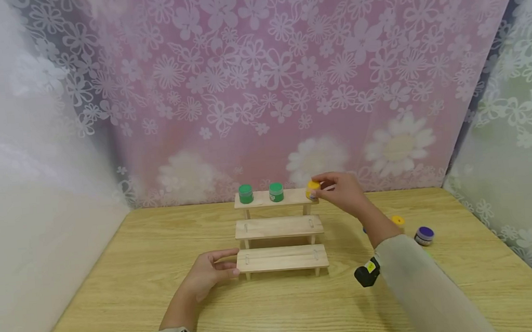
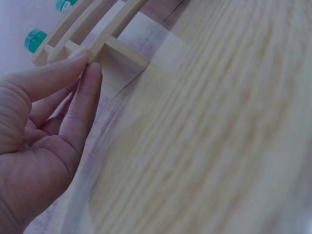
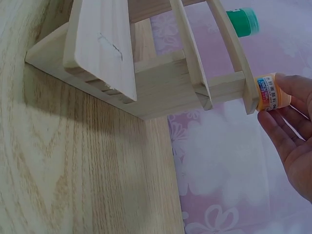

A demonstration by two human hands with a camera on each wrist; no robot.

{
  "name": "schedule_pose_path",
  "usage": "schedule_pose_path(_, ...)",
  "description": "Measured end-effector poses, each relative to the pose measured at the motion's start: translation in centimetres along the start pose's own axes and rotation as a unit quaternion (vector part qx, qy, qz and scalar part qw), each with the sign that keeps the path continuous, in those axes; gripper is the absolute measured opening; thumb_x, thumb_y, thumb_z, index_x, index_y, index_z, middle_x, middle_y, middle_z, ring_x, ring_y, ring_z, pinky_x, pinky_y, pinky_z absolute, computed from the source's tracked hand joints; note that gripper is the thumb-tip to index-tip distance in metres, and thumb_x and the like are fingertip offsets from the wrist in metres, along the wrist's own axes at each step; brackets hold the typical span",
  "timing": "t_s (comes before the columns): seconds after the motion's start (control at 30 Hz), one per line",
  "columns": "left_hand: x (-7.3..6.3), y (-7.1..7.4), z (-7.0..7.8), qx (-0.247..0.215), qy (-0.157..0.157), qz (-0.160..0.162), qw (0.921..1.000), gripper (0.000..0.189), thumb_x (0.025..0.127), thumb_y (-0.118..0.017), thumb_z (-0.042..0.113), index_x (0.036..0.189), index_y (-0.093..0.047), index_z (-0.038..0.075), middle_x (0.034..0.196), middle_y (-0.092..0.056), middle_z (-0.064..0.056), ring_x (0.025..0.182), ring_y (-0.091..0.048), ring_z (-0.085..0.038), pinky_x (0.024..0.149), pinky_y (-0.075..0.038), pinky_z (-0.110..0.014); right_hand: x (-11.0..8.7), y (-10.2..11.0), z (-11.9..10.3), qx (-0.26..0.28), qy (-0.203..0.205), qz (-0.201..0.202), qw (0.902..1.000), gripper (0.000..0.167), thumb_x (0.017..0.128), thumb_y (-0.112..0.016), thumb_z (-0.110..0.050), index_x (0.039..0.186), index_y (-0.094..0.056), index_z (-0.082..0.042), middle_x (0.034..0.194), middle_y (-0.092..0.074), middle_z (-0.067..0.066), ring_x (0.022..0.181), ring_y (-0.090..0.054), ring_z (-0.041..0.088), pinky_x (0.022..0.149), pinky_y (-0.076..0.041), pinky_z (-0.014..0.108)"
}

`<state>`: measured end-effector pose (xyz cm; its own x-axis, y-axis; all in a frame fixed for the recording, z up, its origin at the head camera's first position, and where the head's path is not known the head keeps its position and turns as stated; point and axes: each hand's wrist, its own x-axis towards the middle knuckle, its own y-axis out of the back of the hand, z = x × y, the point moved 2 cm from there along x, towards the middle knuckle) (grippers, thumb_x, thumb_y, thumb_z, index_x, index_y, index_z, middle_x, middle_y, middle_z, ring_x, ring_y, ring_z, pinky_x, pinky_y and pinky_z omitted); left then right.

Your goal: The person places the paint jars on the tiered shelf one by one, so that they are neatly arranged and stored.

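A three-step wooden stand [image 1: 277, 227] stands on the table. At the right end of its top step, my right hand [image 1: 347, 193] holds a small yellow paint jar [image 3: 269, 92] between thumb and fingers, the jar's base right at the board. Two jars with green lids, one at the left end [image 1: 246, 194] and one near the middle [image 1: 276, 192], share that top step. My left hand [image 1: 205, 275] pinches the left end of the lowest step [image 2: 105, 41] between thumb and fingertips. The middle and lowest steps carry no jars.
Right of the stand, a purple-lidded jar [image 1: 424, 236] and a yellow-lidded jar [image 1: 397, 222] sit on the wood-grain table [image 1: 117, 308]. My right forearm partly hides a blue one [image 1: 365, 229]. A flowered pink curtain [image 1: 259, 83] hangs behind, with pale sheets at both sides.
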<state>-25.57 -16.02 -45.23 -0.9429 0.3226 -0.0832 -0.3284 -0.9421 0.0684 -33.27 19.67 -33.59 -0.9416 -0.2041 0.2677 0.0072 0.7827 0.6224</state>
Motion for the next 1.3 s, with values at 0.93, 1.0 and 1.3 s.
schedule_pose_path(0.93,-0.1,-0.1,0.1,-0.002,0.002,0.005,1.0000,0.058,0.082,-0.078,0.004,0.135,-0.056,-0.001,0.104,-0.066,-0.014,0.093,-0.067,-0.023,0.080,-0.056,-0.034,0.1,-0.7,0.9,0.054,-0.007,0.029,0.9981,0.049,0.085,-0.078,-0.031,0.127,-0.064,-0.009,0.116,-0.063,0.011,0.103,-0.060,0.029,0.079,-0.056,0.041)
schedule_pose_path(1.0,-0.1,-0.1,0.2,-0.002,0.002,0.005,1.0000,0.058,0.082,-0.078,0.003,0.136,-0.056,-0.001,0.102,-0.067,-0.013,0.092,-0.067,-0.023,0.080,-0.056,-0.035,-0.2,-0.6,1.0,0.053,-0.004,0.033,0.9980,0.053,0.085,-0.078,-0.034,0.129,-0.062,-0.009,0.120,-0.062,0.011,0.104,-0.059,0.029,0.081,-0.055,0.044)
schedule_pose_path(1.3,-0.1,-0.1,0.2,-0.003,0.004,0.004,1.0000,0.058,0.082,-0.077,0.003,0.136,-0.055,-0.001,0.103,-0.067,-0.013,0.093,-0.067,-0.023,0.081,-0.056,-0.036,-2.0,0.0,0.9,0.058,0.049,0.033,0.9966,0.052,0.087,-0.077,-0.029,0.130,-0.060,-0.005,0.127,-0.058,0.011,0.109,-0.059,0.031,0.091,-0.051,0.048)
